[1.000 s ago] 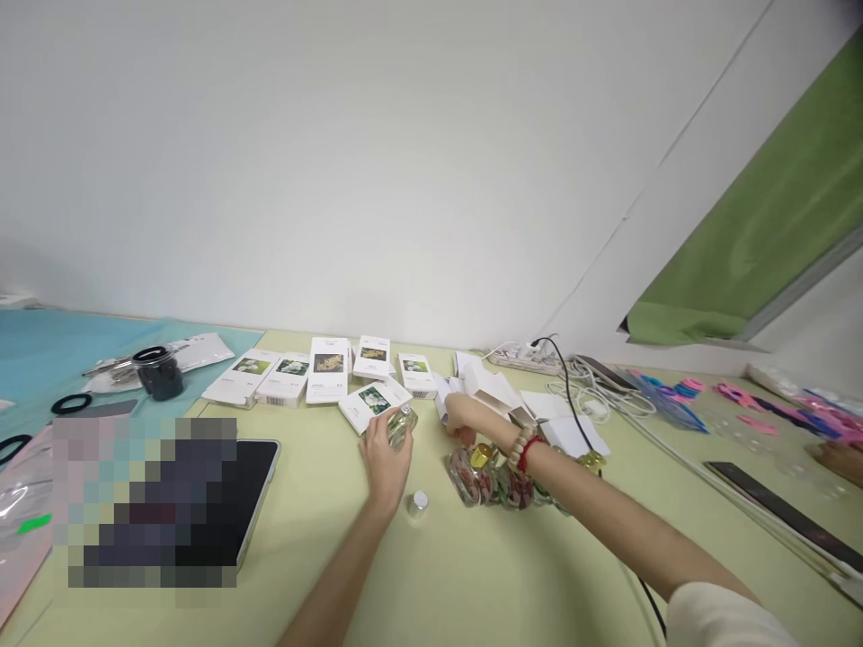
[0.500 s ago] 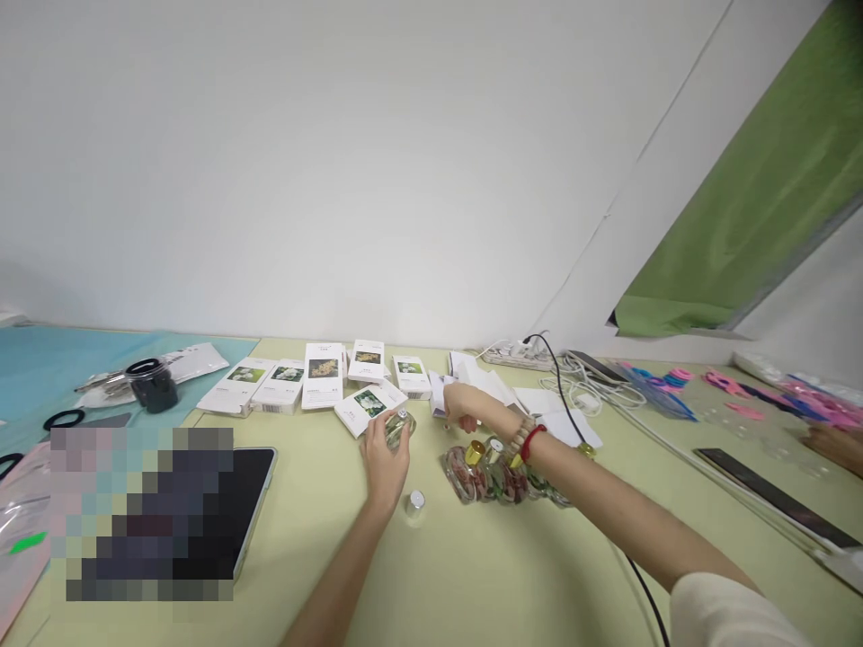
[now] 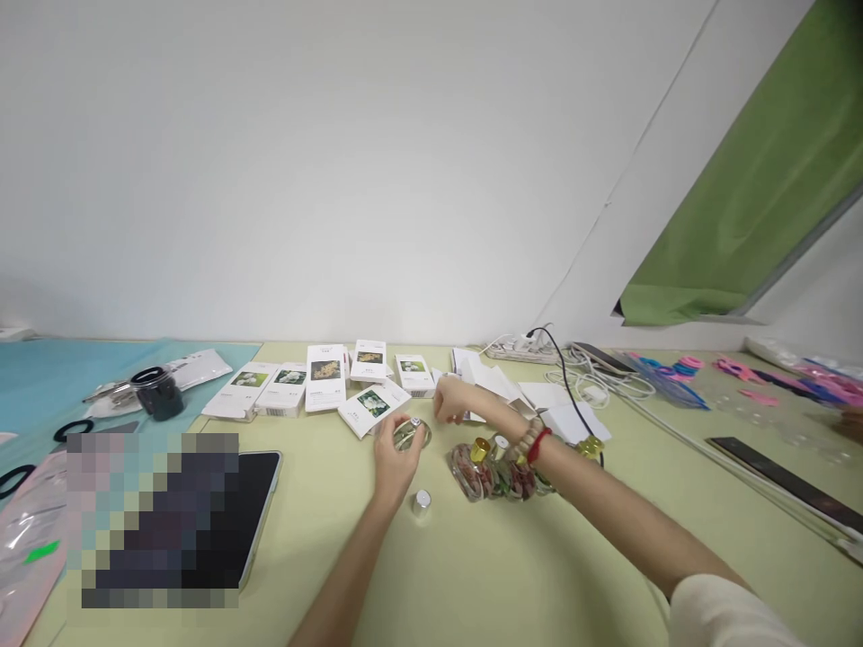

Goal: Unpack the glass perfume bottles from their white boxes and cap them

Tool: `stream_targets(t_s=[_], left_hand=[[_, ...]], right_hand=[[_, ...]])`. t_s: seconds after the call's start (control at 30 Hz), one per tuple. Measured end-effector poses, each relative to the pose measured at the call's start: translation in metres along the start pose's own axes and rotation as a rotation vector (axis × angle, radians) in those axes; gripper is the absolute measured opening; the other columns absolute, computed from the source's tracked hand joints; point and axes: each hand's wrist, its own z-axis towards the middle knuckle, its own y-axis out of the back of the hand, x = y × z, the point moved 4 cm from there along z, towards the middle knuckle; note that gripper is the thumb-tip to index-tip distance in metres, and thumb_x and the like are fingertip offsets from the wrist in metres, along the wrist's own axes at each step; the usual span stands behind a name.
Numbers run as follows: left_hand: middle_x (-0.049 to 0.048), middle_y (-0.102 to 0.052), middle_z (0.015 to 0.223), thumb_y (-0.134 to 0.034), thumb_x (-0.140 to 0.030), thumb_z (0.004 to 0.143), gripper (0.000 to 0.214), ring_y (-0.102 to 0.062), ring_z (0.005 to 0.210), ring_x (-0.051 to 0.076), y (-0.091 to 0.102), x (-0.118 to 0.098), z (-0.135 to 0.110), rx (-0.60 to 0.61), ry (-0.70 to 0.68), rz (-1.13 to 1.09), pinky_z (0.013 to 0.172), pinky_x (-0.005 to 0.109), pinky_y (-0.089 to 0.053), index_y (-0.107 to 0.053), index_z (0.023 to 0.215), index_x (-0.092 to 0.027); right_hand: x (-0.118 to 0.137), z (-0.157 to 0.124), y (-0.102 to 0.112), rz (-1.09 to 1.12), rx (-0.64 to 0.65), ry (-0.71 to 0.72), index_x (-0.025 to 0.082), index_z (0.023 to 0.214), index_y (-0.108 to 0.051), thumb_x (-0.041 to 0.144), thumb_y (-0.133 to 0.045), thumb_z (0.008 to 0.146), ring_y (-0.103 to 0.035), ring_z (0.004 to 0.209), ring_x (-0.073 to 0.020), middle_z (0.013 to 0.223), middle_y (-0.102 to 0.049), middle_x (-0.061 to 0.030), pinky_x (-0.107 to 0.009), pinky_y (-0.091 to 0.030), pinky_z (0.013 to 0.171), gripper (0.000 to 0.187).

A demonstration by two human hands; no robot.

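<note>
My left hand (image 3: pixel 396 463) is closed around a small clear glass perfume bottle (image 3: pixel 413 437) with its silver spray top bare. On the table just in front of that hand stands a loose silver cap (image 3: pixel 422 502). My right hand (image 3: pixel 450 399) is curled shut by the opened white cartons; whatever its fingers grip, if anything, is hidden. Under my right forearm, several glass bottles (image 3: pixel 472 476) with dried-looking filling sit in a row, some with gold or silver caps. A white carton with a flower picture (image 3: pixel 373 406) lies beside my left hand.
More printed cartons (image 3: pixel 325 377) lie along the wall to the left. A tablet (image 3: pixel 260 494) rests at the left, near a black jar (image 3: pixel 157 394). Flattened white card (image 3: pixel 495 382), a power strip (image 3: pixel 529 349) and tangled cables (image 3: pixel 607 385) occupy the back right.
My left hand has shifted slightly right with the bottle. My right hand has moved a little left. The whole view has shifted slightly.
</note>
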Motion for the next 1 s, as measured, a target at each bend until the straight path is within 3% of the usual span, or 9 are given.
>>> stream_targets(t_s=[0.07,0.17,0.27,0.47,0.6,0.73,1.0], left_hand=[[0.0072,-0.059,0.093,-0.052,-0.039,0.077,0.028,-0.054,0.089,0.018,0.000,-0.001,0.000,0.026,0.023,-0.052,0.081,0.031,-0.041,-0.054,0.092,-0.015],[0.0066,-0.059,0.092,-0.042,-0.040,0.083,0.029,-0.054,0.090,0.018,0.000,0.001,0.001,0.044,0.092,-0.083,0.082,0.030,-0.040,-0.056,0.090,-0.015],[0.0072,-0.060,0.092,-0.034,-0.042,0.086,0.035,-0.054,0.092,0.019,0.001,0.005,0.001,0.009,0.148,-0.089,0.083,0.031,-0.040,-0.057,0.088,-0.016],[0.0063,-0.061,0.082,-0.037,-0.046,0.084,0.039,-0.055,0.082,0.018,-0.003,0.006,0.000,0.029,0.156,-0.120,0.076,0.029,-0.041,-0.058,0.083,-0.014],[0.0054,-0.059,0.073,-0.040,-0.048,0.081,0.041,-0.054,0.071,0.017,-0.003,0.007,-0.001,0.021,0.230,-0.119,0.068,0.027,-0.041,-0.058,0.073,-0.012],[0.0065,-0.061,0.073,-0.043,-0.045,0.080,0.039,-0.054,0.071,0.016,-0.001,0.009,-0.001,-0.029,0.267,-0.149,0.069,0.027,-0.041,-0.058,0.068,-0.011],[0.0072,-0.062,0.071,-0.042,-0.043,0.079,0.039,-0.056,0.069,0.016,-0.001,0.013,-0.002,-0.060,0.305,-0.221,0.069,0.029,-0.043,-0.059,0.066,-0.011]], right_hand=[[0.012,-0.015,0.011,0.069,-0.080,0.090,0.009,0.077,-0.069,0.009,-0.060,0.057,-0.060,0.060,-0.0141,0.072,-0.066,-0.0073,-0.018,-0.048,0.054,0.022],[0.033,-0.044,0.014,0.281,-0.317,0.342,0.012,0.085,-0.069,0.014,-0.059,0.064,-0.061,0.072,-0.0142,0.080,-0.067,-0.0066,-0.018,-0.048,0.062,0.023],[0.044,-0.066,-0.005,0.490,-0.532,0.532,0.016,0.085,-0.069,0.019,-0.057,0.071,-0.060,0.083,-0.0153,0.092,-0.065,-0.0063,-0.020,-0.049,0.062,0.019],[0.033,-0.077,-0.050,0.599,-0.799,0.574,0.020,0.091,-0.066,0.020,-0.049,0.082,-0.056,0.089,-0.0145,0.096,-0.062,-0.0054,-0.024,-0.046,0.069,0.020],[0.025,-0.084,-0.057,0.571,-0.875,0.597,0.022,0.103,-0.062,0.021,-0.040,0.087,-0.053,0.094,-0.0149,0.100,-0.059,-0.0061,-0.028,-0.044,0.079,0.027],[0.022,-0.085,-0.062,0.489,-0.866,0.633,0.022,0.111,-0.058,0.021,-0.036,0.089,-0.051,0.094,-0.0150,0.098,-0.055,-0.0068,-0.030,-0.043,0.082,0.031],[0.018,-0.083,-0.066,0.389,-0.803,0.644,0.021,0.098,-0.063,0.026,-0.048,0.086,-0.053,0.087,-0.0153,0.092,-0.058,-0.0050,-0.028,-0.045,0.076,0.021]])
